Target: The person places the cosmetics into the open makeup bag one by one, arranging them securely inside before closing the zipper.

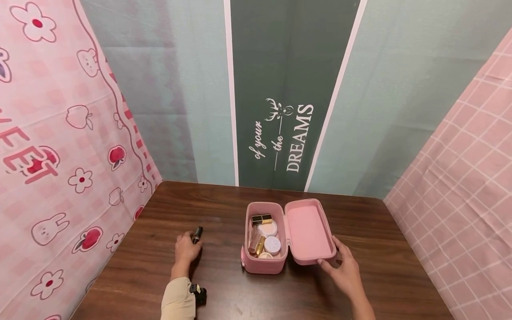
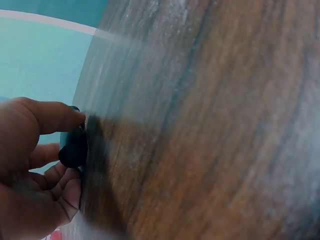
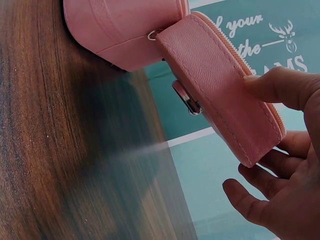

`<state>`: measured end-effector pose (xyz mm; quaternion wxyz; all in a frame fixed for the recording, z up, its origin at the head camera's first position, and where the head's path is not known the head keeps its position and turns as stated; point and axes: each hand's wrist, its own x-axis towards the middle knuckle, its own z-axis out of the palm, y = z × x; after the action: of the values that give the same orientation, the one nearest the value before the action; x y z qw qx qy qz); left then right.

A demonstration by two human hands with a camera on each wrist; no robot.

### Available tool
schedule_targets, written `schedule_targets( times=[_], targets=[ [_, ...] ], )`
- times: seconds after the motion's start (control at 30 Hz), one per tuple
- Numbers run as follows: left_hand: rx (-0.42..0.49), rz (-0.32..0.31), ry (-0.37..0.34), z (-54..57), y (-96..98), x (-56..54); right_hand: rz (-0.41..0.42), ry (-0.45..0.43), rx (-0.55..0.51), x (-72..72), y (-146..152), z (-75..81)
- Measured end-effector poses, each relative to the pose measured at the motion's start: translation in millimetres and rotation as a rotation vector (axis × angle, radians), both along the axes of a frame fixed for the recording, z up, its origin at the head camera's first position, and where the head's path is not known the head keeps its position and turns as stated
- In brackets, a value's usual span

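Note:
My left hand (image 1: 187, 249) is low over the table, left of the case, and pinches a small black cosmetic tube (image 1: 197, 234). In the left wrist view the tube's round dark end (image 2: 73, 154) shows between thumb and fingers, close to the wood. A pink makeup case (image 1: 264, 266) stands unzipped in the middle, its lid (image 1: 308, 231) swung out to the right. At that lid's near right corner, my right hand (image 1: 346, 269) grips the edge. The right wrist view shows the thumb on the lid's side (image 3: 215, 85) and fingers around the corner.
Inside the case lie a black-and-gold box-shaped item (image 1: 262, 219), round white compacts (image 1: 272, 245) and a gold tube (image 1: 260, 245). Fabric hangings enclose the brown wooden table (image 1: 224, 293) at the back (image 1: 296, 66) and both sides.

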<state>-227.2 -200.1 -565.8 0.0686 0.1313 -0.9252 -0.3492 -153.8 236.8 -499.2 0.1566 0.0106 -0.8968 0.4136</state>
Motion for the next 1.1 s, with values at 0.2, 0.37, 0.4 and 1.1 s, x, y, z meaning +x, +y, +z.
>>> schedule_targets(
  times=[0.2, 0.37, 0.4, 1.1],
  targets=[
    [-0.004, -0.011, 0.023, 2.0, -1.1, -0.7, 0.002, 0.000, 0.006, -0.5, 0, 0.5],
    [0.021, -0.003, 0.035, 3.8, -0.8, 1.0, 0.004, -0.007, 0.019, 0.1, 0, 1.2],
    [0.029, 0.002, 0.040, 4.5, -0.1, 1.7, 0.004, -0.012, 0.020, 0.4, 0, 1.4],
    [0.155, 0.084, 0.143, 37.1, 18.9, 16.9, 0.004, -0.062, 0.006, 2.0, -1, 4.4]
  ],
)
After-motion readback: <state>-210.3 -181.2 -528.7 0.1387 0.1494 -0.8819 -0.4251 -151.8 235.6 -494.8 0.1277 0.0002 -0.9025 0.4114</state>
